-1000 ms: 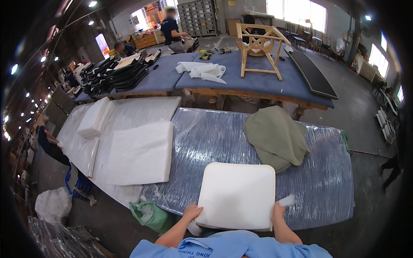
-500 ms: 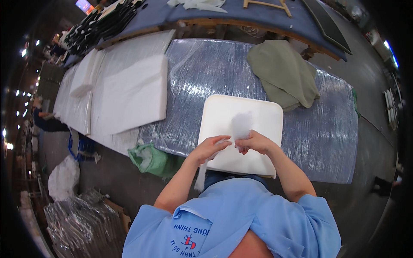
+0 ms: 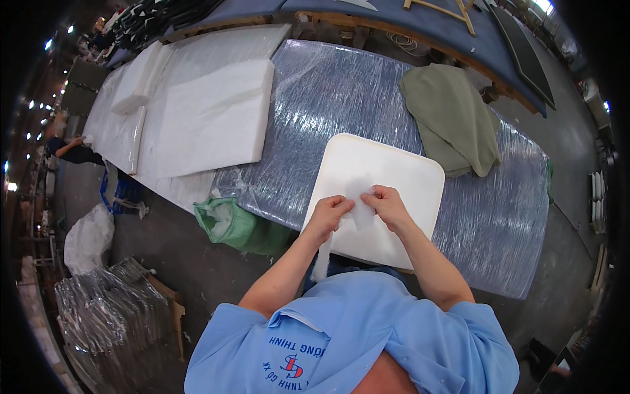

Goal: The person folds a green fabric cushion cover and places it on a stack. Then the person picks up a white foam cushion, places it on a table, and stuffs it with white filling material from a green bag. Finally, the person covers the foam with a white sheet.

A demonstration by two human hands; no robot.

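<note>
Long table (image 3: 394, 98) wrapped in shiny plastic film, running from top centre to the right edge; its far right end bends into the dark rim. Upper left: stacked white wadding sheets (image 3: 210, 118), overlapping, their far ends cut off by the frame. Upper right on the table: olive-green cloth (image 3: 453, 118), crumpled, lying just beside the top corner of the pad. Centre: white square foam pad (image 3: 394, 171) with rounded corners, flat on the film, its near edge overhanging the table toward the person; lower edge partly hidden by the forearms and blue shirt. Left of centre, below the table edge: green bag (image 3: 239, 226) with white scraps inside, contents hard to make out. Lower left: film-wrapped bundle (image 3: 111, 315), detail lost in shadow.

Left hand (image 3: 330, 211) and right hand (image 3: 387, 203) meet over the pad's near half, each with fingers curled and pinching a thin white tuft of wadding (image 3: 357, 207) between them. A white strip hangs below the left wrist; where it ends cannot be told.
</note>
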